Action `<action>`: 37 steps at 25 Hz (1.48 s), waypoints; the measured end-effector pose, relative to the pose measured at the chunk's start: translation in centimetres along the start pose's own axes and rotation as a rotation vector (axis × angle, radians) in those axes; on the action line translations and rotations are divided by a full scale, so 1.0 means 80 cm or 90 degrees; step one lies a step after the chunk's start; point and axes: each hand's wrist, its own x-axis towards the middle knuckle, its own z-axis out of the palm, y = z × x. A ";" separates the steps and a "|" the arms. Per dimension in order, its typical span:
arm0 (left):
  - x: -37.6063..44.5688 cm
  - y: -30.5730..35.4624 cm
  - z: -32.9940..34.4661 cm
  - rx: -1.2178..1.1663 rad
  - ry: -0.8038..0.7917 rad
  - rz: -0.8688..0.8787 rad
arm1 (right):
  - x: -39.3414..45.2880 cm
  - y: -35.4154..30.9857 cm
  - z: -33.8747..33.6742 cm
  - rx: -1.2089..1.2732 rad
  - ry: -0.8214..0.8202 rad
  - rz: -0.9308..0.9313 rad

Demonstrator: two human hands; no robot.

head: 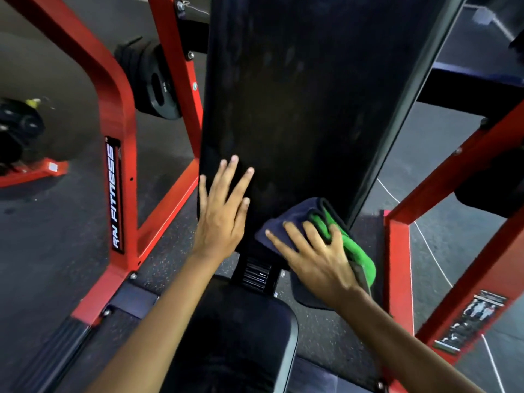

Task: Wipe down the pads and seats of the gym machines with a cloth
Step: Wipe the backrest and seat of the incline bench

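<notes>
Dead center, running from the middle up toward 12 o'clock, there's a long black back pad point(306, 103) on a red-framed gym machine point(116, 114), and both hands are down at its lower end. The left hand point(221, 214) sits flat on the pad's lower-left corner, fingers straight and spread, not gripping anything, just pressing on the vinyl. At about 4 o'clock from it, the right hand point(320, 256) lies on a folded cloth point(340, 231), dark blue with a bright green layer showing, fingers splayed over the top of it and pushing it onto the pad's lower-right corner. Part of the cloth hangs off the pad edge below the hand.

Down at 6 o'clock is the black seat pad point(241, 336), between the two forearms, apart from both hands. A black weight plate point(158, 83) hangs on the frame up at 10 o'clock, and the red upright beside it carries an "RN FITNESS" label point(114, 194). Floor is dark speckled rubber point(51, 251).
</notes>
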 end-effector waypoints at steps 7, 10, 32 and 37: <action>-0.027 -0.017 0.012 -0.174 0.111 -0.118 | 0.046 0.002 -0.007 -0.007 0.047 0.199; -0.030 -0.016 0.012 -0.205 0.116 -0.204 | 0.005 -0.022 0.006 0.006 -0.025 -0.033; -0.037 -0.035 -0.008 -0.377 0.088 -0.335 | 0.073 0.012 -0.008 0.038 -0.018 -0.197; -0.029 -0.043 -0.008 -0.527 0.085 -0.453 | 0.135 -0.029 0.003 -0.009 0.031 0.033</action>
